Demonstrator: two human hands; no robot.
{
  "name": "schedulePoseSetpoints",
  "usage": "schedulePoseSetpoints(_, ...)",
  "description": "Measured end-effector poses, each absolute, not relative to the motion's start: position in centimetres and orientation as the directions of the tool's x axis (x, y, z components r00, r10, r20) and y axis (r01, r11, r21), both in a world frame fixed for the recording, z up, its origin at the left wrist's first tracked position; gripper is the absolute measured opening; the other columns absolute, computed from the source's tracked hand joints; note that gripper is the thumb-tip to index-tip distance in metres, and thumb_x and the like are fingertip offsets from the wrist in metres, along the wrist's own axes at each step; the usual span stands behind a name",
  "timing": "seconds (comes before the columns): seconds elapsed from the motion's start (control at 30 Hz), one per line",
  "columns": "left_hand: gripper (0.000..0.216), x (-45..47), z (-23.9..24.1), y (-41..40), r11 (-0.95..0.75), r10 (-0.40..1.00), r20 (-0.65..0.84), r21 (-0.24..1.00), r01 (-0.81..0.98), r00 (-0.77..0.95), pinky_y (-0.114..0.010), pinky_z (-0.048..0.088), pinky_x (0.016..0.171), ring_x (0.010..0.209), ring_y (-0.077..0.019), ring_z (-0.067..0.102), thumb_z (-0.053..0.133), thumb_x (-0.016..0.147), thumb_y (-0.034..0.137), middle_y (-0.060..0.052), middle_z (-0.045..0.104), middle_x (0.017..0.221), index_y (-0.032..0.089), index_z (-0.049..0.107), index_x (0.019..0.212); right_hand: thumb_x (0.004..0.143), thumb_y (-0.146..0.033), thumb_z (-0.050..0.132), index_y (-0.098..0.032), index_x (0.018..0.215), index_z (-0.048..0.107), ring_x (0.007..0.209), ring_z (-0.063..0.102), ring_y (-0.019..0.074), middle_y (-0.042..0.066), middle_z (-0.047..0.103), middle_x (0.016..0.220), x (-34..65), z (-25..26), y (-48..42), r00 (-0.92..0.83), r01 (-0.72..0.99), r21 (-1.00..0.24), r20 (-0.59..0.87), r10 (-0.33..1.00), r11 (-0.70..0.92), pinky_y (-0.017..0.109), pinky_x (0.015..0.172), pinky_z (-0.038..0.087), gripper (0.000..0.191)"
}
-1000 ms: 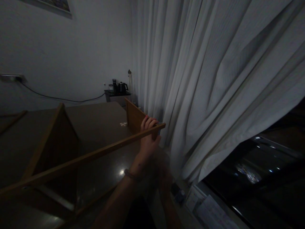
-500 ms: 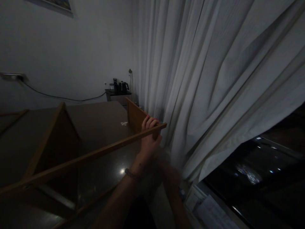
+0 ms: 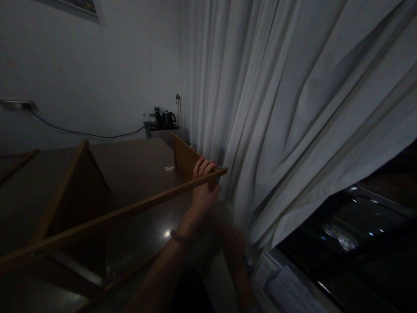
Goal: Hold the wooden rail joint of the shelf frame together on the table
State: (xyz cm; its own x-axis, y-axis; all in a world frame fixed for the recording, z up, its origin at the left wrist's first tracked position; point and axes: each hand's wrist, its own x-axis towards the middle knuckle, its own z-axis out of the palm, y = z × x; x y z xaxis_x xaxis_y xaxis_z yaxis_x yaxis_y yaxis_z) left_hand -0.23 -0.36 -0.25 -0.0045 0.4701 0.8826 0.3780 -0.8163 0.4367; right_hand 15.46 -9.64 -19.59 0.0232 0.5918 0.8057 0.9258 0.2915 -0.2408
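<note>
In the dim room my left hand (image 3: 203,184), a bead bracelet on its wrist, is closed over the top edge of a long wooden board (image 3: 130,211), near the board's right end. The board belongs to a brown wooden shelf unit (image 3: 74,191) lying in front of me. My right hand (image 3: 232,239) hangs lower, just below and to the right of the left one, close to the curtain's hem. It is dark and blurred, and its fingers cannot be made out.
A white curtain (image 3: 293,108) fills the right half. A small table with a kettle (image 3: 167,118) stands in the far corner, and a cable (image 3: 81,132) runs along the wall. Papers (image 3: 283,287) and a dark glossy surface (image 3: 352,243) lie at the lower right.
My right hand has shifted slightly to the right under the board's end. My left hand keeps the same grip on the board's edge.
</note>
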Motion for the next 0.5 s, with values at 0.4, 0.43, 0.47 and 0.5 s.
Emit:
schedulePoseSetpoints(0.4,0.045,-0.1,-0.4,-0.2,-0.827,0.452,0.892,0.424,0.369,-0.013,-0.054,0.028,0.121,0.145,-0.0307,0.03,0.053,0.081,0.021,-0.008,0.052,0.134,0.024,0.047,0.125,0.102,-0.057,0.04,-0.02,0.08,0.07,0.065,0.062,0.0169,0.004,0.067,0.07,12.2,-18.5,-10.7,0.303,0.722,-0.668,0.537,0.788,0.178,0.027,0.063,0.044,0.052)
schedulePoseSetpoints(0.43,0.044,-0.1,-0.4,-0.2,-0.83,0.448,0.894,0.422,0.365,-0.014,-0.054,0.028,0.121,0.145,-0.0306,0.03,0.053,0.081,0.022,-0.008,0.052,0.134,0.025,0.047,0.125,0.103,-0.057,0.037,-0.019,0.081,0.07,0.062,0.06,0.0162,0.003,0.067,0.068,11.7,-18.5,-10.8,0.335,0.69,-0.707,0.502,0.798,0.155,0.026,0.06,0.043,0.055)
schedulePoseSetpoints(0.47,0.044,-0.1,-0.3,-0.2,-0.833,0.443,0.897,0.418,0.362,-0.018,-0.054,0.028,0.12,0.145,-0.0305,0.031,0.053,0.082,0.022,-0.008,0.053,0.134,0.025,0.047,0.125,0.103,-0.058,0.034,-0.018,0.081,0.069,0.058,0.058,0.0155,0.002,0.066,0.066,11.1,-18.5,-10.9,0.359,0.658,-0.74,0.469,0.807,0.137,0.026,0.056,0.042,0.057)
schedulePoseSetpoints(0.5,0.044,-0.1,-0.3,-0.2,-0.834,0.438,0.899,0.415,0.362,-0.023,-0.054,0.028,0.12,0.145,-0.0304,0.031,0.053,0.082,0.022,-0.008,0.053,0.134,0.025,0.047,0.125,0.103,-0.059,0.032,-0.018,0.08,0.069,0.056,0.056,0.015,0.002,0.064,0.063,10.7,-18.5,-11.0,0.377,0.629,-0.768,0.44,0.815,0.124,0.025,0.054,0.041,0.06)
